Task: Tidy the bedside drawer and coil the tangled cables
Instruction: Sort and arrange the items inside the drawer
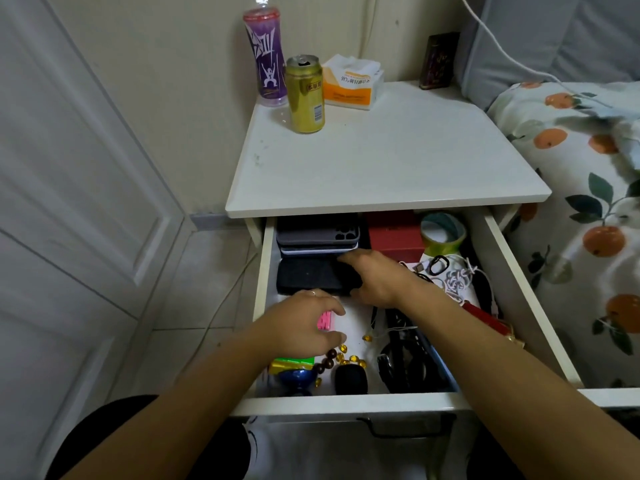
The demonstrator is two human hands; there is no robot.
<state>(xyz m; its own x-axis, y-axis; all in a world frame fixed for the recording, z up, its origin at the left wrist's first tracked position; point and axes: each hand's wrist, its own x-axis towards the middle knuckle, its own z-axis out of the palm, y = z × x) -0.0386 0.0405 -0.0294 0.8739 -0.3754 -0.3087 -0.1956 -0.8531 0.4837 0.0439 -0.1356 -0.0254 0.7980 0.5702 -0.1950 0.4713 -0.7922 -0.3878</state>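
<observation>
The white bedside drawer [349, 400] is pulled open. My left hand [304, 320] curls over a small pink object [325, 321] near the drawer's left side. My right hand [375, 277] reaches across and grips the right end of a dark flat case [308, 277]; behind it lies a stack of phone cases [317, 233]. A tangled white cable [457, 280] lies at the right, with black cables and straps [403, 355] nearer the front. Yellow beads [349, 356] and brown beads [325, 362] are scattered at the front.
A red box [394, 233] and a tape roll [441, 233] sit at the drawer's back. On the nightstand top [398, 161] stand a purple bottle [266, 60], a gold can [305, 95], a tissue pack [351, 83] and a dark box [438, 60]. The bed [585, 202] borders the right.
</observation>
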